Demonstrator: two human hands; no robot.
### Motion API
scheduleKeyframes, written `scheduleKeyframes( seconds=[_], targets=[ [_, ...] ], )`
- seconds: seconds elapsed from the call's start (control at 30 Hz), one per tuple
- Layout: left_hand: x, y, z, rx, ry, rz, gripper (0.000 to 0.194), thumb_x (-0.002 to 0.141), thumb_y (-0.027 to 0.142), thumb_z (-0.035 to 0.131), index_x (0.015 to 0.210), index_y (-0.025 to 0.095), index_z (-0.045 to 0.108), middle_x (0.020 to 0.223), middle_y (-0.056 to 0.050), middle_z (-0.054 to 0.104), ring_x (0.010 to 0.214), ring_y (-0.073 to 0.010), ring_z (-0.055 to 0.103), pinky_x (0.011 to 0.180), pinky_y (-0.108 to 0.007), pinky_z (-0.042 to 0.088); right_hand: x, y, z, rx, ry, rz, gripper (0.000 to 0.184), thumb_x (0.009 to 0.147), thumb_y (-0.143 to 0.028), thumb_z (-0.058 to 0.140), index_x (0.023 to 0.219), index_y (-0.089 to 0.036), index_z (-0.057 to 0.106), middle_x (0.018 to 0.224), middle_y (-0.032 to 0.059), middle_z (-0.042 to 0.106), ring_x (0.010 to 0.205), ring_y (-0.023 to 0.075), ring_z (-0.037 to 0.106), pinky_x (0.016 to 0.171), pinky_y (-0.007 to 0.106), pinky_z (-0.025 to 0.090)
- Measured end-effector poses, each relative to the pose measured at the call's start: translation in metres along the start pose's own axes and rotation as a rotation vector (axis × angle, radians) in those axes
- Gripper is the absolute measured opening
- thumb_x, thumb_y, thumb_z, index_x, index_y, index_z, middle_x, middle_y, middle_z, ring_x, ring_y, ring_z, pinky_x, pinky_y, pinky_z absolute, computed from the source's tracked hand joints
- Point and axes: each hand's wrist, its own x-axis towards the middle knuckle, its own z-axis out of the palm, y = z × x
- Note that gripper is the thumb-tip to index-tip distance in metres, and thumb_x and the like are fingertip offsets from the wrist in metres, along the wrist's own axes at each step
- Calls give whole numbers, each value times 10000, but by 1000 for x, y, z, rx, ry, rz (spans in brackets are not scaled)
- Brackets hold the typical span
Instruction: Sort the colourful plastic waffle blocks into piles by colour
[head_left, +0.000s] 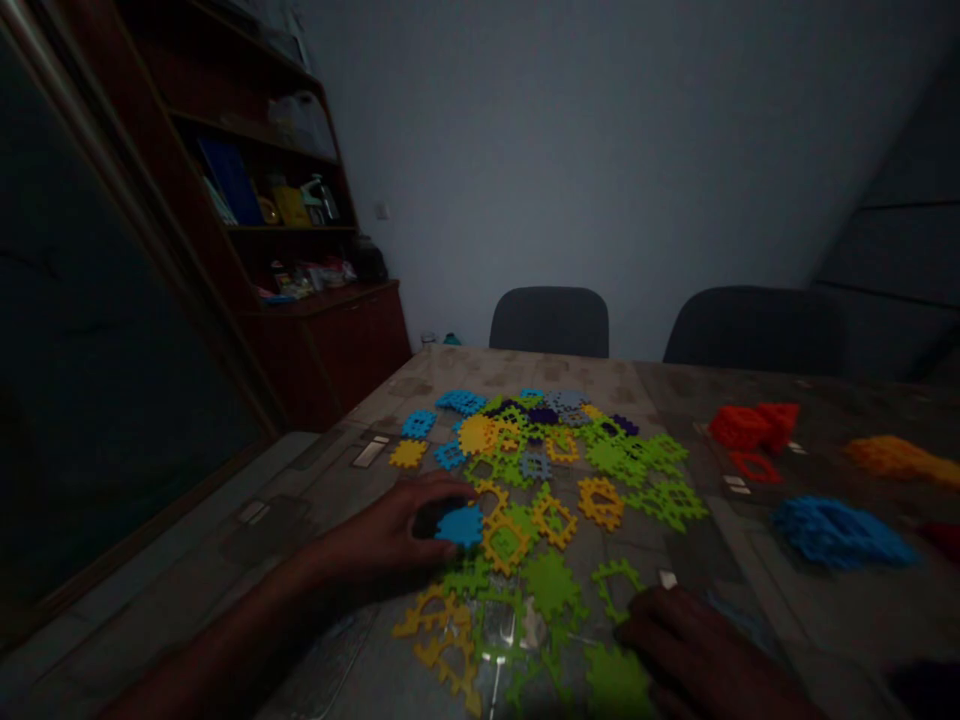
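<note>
Flat plastic waffle-block pieces in green, yellow, blue, purple and grey lie scattered on the table (352, 640). My left hand (390, 535) is curled around a blue piece (460, 524) at the near left edge of the scatter. My right hand (686, 640) rests low on the table at the near right, fingers bent, beside a green frame piece (616, 580). The room is dim, and I cannot tell whether anything lies under the right hand. Yellow frame pieces (506, 540) lie right next to the blue one.
Sorted heaps sit to the right: red (754, 425), orange (900, 458) and blue (832, 530). Two dark chairs (550, 320) stand at the far side of the table. A wooden shelf unit (285, 230) with clutter stands on the left by the wall.
</note>
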Motion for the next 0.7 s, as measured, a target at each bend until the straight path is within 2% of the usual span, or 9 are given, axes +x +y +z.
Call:
scheduleKeyframes(
  seconds=[0.13,0.23,0.4,0.53,0.63,0.7],
  targets=[
    [-6,14,14,14,38,65,489,880,398,668,1342,290,549,1391,-66,554,1295,-298,487,1137,-504,361,0,1,6,13,-3,105,319,883,-129,510,1132,-264,657,1057,72,694,920,227,670,766,330,563],
    [-9,21,20,134,44,145,471,940,316,596,1399,305,493,1440,-66,514,1344,-280,440,1171,-516,328,-2,1,7,31,-21,180,309,957,-155,450,1194,-248,626,1087,88,681,952,228,660,789,354,557],
    [-7,5,25,304,113,210,443,968,236,508,1405,285,463,1427,-81,506,1326,-276,457,1145,-519,382,2,-13,-3,111,-90,229,268,999,-168,411,1155,-212,624,1092,103,660,995,234,624,882,406,516],
    [-10,3,40,342,140,272,426,1018,217,433,1435,299,410,1483,-85,446,1357,-274,422,1136,-508,390,11,-28,-6,131,-181,269,280,890,-173,618,1167,-203,634,1132,113,646,1050,276,588,921,443,482],
    [-12,21,58,288,102,350,382,1015,194,440,1379,310,456,1406,-62,514,1299,-254,467,1098,-463,423,18,-37,-5,109,-283,338,428,776,-211,761,1185,-190,640,1169,124,626,1070,314,566,918,466,469],
    [-11,37,68,252,55,367,369,988,160,464,1331,294,491,1335,-55,557,1236,-247,502,1057,-437,446,20,-41,-4,115,-311,375,454,763,-228,779,1193,-186,637,1192,126,610,1088,316,554,923,458,458]
  ],
)
